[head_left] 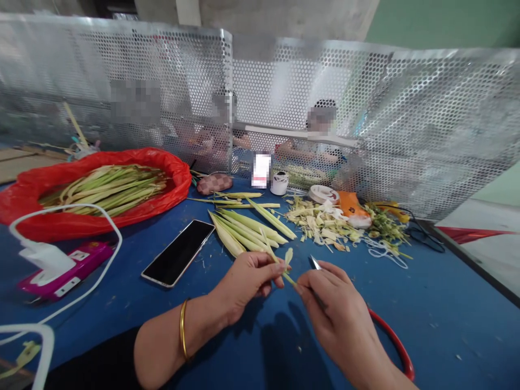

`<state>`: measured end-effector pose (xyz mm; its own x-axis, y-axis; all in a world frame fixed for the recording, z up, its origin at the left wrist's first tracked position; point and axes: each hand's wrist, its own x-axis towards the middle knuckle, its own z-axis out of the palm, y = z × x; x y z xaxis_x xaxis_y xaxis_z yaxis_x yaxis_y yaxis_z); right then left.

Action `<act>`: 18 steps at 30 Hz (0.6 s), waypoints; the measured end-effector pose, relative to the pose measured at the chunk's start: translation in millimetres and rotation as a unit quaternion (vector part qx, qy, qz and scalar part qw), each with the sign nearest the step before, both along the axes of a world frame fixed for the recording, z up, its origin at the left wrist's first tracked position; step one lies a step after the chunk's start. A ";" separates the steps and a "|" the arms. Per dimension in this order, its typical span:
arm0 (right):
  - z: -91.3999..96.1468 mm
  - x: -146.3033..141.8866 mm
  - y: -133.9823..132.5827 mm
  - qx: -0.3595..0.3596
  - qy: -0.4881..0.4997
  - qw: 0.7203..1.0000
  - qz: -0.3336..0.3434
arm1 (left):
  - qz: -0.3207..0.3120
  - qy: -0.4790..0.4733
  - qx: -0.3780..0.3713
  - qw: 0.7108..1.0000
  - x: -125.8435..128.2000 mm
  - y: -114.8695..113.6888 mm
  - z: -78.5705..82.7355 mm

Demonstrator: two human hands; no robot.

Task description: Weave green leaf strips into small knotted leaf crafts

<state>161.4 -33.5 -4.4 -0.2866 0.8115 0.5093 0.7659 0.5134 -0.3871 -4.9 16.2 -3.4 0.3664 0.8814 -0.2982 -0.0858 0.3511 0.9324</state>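
My left hand (247, 281), with a gold bangle on the wrist, pinches a thin pale green stalk piece (284, 265) between thumb and fingers. My right hand (333, 309) is closed round a small knife (314, 264) whose blade tip points up and touches the same stalk. Both hands hover low over the blue table (426, 303). Just beyond them lies a row of trimmed green stalks (247, 227).
A red plastic bag (93, 184) of long stalks sits at the left. A black phone (179, 252) lies face up, a pink device (65, 271) with a white cable at the far left. Cut scraps (325, 222), tape rolls and a perforated metal screen (309, 97) stand behind, with people beyond it.
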 end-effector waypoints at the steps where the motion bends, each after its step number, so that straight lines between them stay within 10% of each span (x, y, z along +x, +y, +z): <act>1: -0.7 0.6 0.8 -0.005 0.002 1.000 -0.008 | -0.008 -0.005 -0.003 1.000 -1.1 0.7 1.5; 18: -6.6 -4.0 3.1 -0.006 -0.012 1.000 -0.009 | -0.044 0.054 0.098 0.993 3.0 -5.6 -7.4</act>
